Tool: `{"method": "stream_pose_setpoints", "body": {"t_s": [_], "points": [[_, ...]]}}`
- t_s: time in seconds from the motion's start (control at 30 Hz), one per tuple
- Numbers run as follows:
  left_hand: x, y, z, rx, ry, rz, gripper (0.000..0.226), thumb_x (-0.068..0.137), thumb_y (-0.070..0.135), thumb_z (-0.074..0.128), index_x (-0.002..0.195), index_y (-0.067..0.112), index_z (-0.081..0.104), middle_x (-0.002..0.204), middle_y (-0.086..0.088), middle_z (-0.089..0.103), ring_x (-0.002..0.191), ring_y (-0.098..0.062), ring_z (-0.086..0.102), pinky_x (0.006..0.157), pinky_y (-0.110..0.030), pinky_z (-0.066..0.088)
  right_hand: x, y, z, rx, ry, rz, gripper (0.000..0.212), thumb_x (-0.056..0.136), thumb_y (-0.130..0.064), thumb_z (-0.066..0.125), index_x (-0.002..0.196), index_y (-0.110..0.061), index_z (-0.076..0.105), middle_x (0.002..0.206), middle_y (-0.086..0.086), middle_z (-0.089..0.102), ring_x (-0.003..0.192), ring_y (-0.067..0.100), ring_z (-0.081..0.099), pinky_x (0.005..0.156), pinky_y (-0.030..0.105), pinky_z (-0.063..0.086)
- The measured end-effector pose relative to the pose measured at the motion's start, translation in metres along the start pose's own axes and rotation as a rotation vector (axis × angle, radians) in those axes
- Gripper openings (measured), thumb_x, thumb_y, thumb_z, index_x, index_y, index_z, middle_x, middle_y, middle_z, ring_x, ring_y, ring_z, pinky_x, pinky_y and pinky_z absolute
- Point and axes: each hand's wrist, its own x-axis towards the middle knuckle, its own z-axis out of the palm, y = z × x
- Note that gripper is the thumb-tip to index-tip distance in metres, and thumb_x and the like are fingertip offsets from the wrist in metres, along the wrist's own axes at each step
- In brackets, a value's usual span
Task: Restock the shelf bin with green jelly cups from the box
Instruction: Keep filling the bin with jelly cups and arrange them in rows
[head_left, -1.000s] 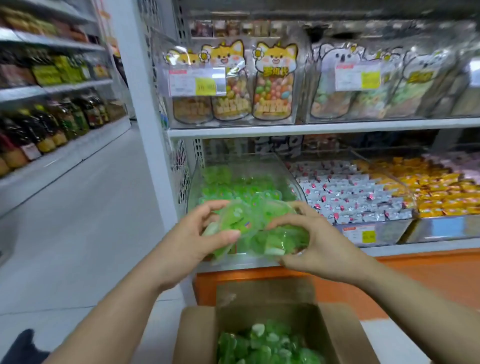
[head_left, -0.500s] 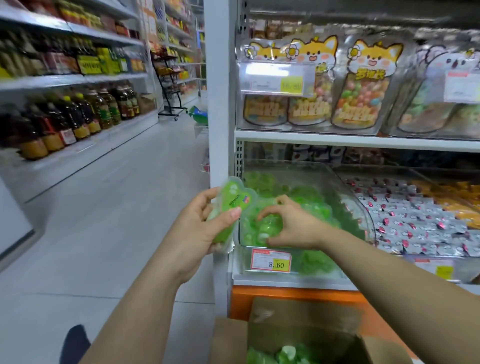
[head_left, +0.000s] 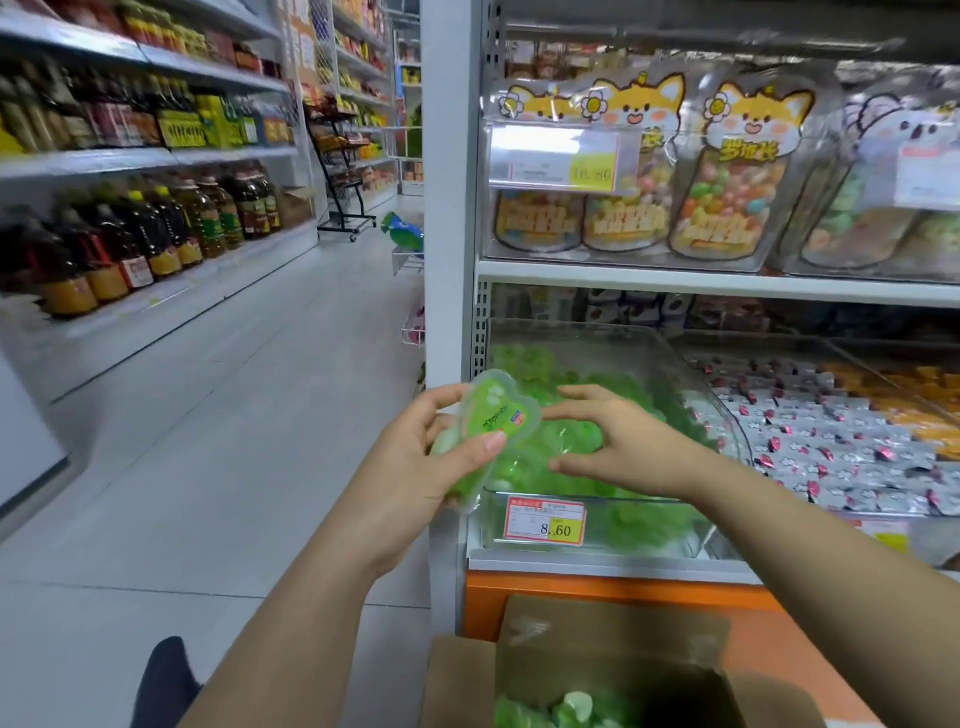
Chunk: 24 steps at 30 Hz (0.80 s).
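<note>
Cardboard box (head_left: 597, 639) sits open below (supply within reach). Left hand (head_left: 415, 467) grips green jelly cups (head_left: 491, 418) beside the clear bin (head_left: 628, 527) corner, probably queued for dropping. Right hand (head_left: 623, 447), fingers spread and empty, hovers over those already inside.

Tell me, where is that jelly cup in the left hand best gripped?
Probably across its flat rim, from the left, as the left hand does: the jelly cup is wide and shallow, lid facing us, so thumb on lid and fingers behind pinch it firmly.
</note>
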Motion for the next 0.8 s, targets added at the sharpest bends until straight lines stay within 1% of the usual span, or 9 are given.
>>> {"method": "stream_pose_setpoints", "body": {"t_s": [0.1,0.2,0.27,0.3,0.37,0.43,0.53,0.67,0.8], "points": [[0.0,0.003,0.013,0.044,-0.064,0.018,0.051,0.064,0.033,0.071,0.113,0.033,0.058,0.108,0.004,0.068,0.085,-0.008,0.068,0.056,-0.019,0.048,-0.029,0.023,-0.015,0.156,0.194,0.024,0.038,0.08,-0.026,0.071,0.114,-0.038,0.059,0.127,-0.003,0.053,0.117,0.01,0.051,0.086,0.014,0.047],[0.012,0.012,0.034,0.166,-0.097,0.104,0.048,0.066,0.038,0.076,0.11,0.04,0.058,0.113,0.005,0.066,0.097,-0.008,0.066,0.067,-0.022,0.051,-0.051,0.049,-0.027,0.303,0.404,0.116,0.026,0.081,-0.013,0.07,0.101,-0.028,0.065,0.102,-0.004,0.066,0.094,0.009,0.06,0.07,0.003,0.043],[0.029,0.017,0.056,0.336,-0.098,0.181,0.041,0.07,0.037,0.078,0.103,0.046,0.056,0.108,0.009,0.063,0.095,0.003,0.06,0.081,-0.019,0.047,-0.056,0.061,-0.037,0.346,0.508,0.161,0.019,0.081,-0.009,0.069,0.096,-0.023,0.068,0.09,-0.005,0.068,0.08,0.008,0.061,0.066,0.003,0.042],[0.039,0.018,0.069,0.435,-0.091,0.222,0.039,0.072,0.033,0.077,0.1,0.047,0.055,0.101,0.012,0.06,0.089,0.008,0.057,0.08,-0.013,0.042,-0.056,0.065,-0.041,0.355,0.545,0.176,0.018,0.082,-0.01,0.068,0.095,-0.021,0.068,0.086,-0.009,0.068,0.077,0.008,0.061,0.065,0.004,0.042],[0.062,0.016,0.097,0.607,-0.082,0.283,0.037,0.075,0.029,0.076,0.099,0.044,0.053,0.09,0.014,0.053,0.08,0.005,0.052,0.074,-0.016,0.036,-0.057,0.073,-0.047,0.364,0.582,0.188,0.016,0.082,-0.011,0.068,0.093,-0.023,0.068,0.085,-0.01,0.067,0.078,0.011,0.062,0.067,0.01,0.043],[0.081,0.007,0.122,0.765,-0.087,0.292,0.039,0.075,0.031,0.076,0.108,0.037,0.056,0.089,0.009,0.052,0.087,-0.008,0.052,0.073,-0.02,0.034,-0.061,0.082,-0.05,0.346,0.545,0.215,0.015,0.082,-0.014,0.069,0.093,-0.023,0.067,0.091,-0.004,0.069,0.081,0.017,0.062,0.067,0.011,0.043],[0.101,-0.014,0.149,0.967,-0.149,0.243,0.048,0.078,0.032,0.074,0.121,0.029,0.055,0.095,0.002,0.053,0.105,-0.022,0.05,0.083,-0.026,0.038,-0.07,0.098,-0.052,0.198,0.401,0.297,0.023,0.085,-0.019,0.066,0.108,-0.021,0.067,0.103,-0.005,0.063,0.083,0.015,0.058,0.06,0.008,0.035],[0.112,-0.039,0.163,1.113,-0.24,0.132,0.055,0.079,0.033,0.073,0.129,0.026,0.05,0.118,-0.011,0.058,0.114,-0.025,0.05,0.091,-0.028,0.042,-0.077,0.108,-0.05,0.085,0.259,0.314,0.031,0.087,-0.024,0.063,0.118,-0.024,0.062,0.126,0.002,0.054,0.105,0.015,0.055,0.076,0.017,0.033],[0.114,-0.046,0.163,1.186,-0.362,0.076,0.055,0.079,0.032,0.073,0.128,0.022,0.051,0.121,-0.007,0.061,0.116,-0.022,0.052,0.097,-0.03,0.042,-0.08,0.114,-0.046,0.079,0.174,0.269,0.031,0.086,-0.021,0.063,0.117,-0.024,0.063,0.125,0.003,0.051,0.114,0.016,0.05,0.089,0.017,0.032]]}}
